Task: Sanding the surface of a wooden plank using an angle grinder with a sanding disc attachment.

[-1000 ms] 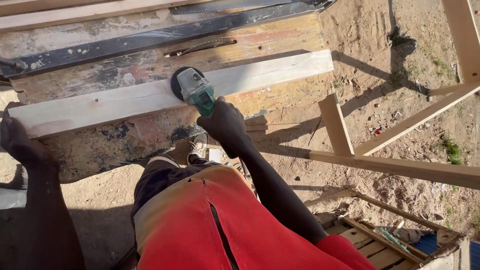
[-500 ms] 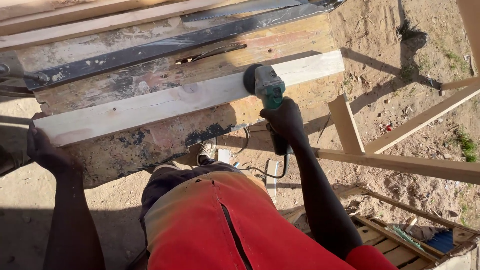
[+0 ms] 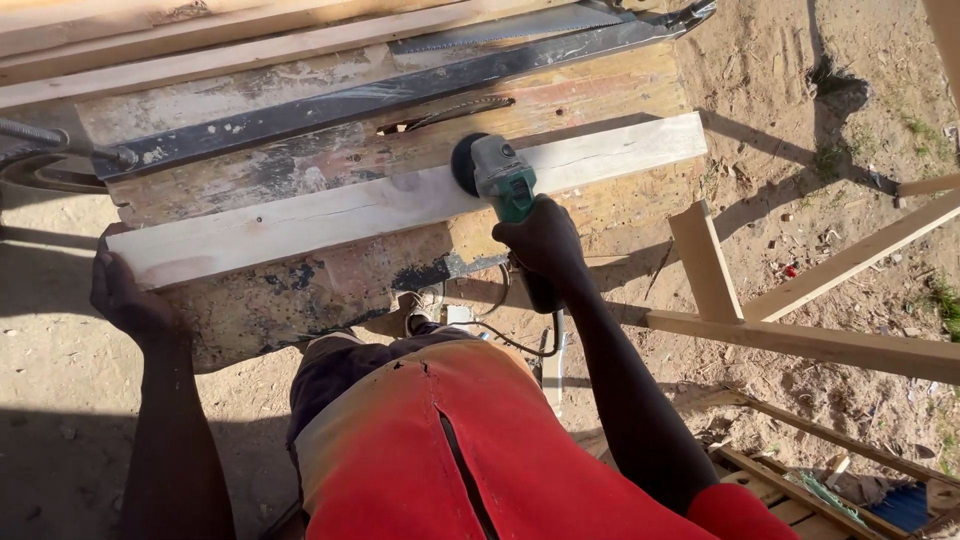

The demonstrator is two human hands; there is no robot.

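Since half a second earlier the grinder (image 3: pixel 497 175) had slid back left along the plank (image 3: pixel 330 212), from near its right end toward the middle; the left hand had kept its place at the left end.

Outdoor yard, sandy ground (image 3: pixel 60 370) littered with scraps, hard sun, long shadows. Workbench (image 3: pixel 300 285) was a worn wooden top with peeling paint and dark stains. Left hand (image 3: pixel 122 293) was curled over the plank's left end, fingers wrapped on the edge, holding it down. Pale plank lay lengthwise on the bench, slightly angled. Behind it, a long dark metal rail (image 3: pixel 350 98) ran across the bench, a slot with a saw blade (image 3: pixel 455 110) just beyond the plank, a handsaw (image 3: pixel 510 28) at the far edge. Right hand (image 3: pixel 540 245) was closed tight round the green grinder body, its disc touching the plank's top face. Cable (image 3: pixel 500 335) hung below the bench edge. Red shirt (image 3: pixel 450 460) filled the foreground. Right: bare wooden frame (image 3: pixel 800 335) standing on sand, slatted pallet (image 3: pixel 790 495) at bottom corner.
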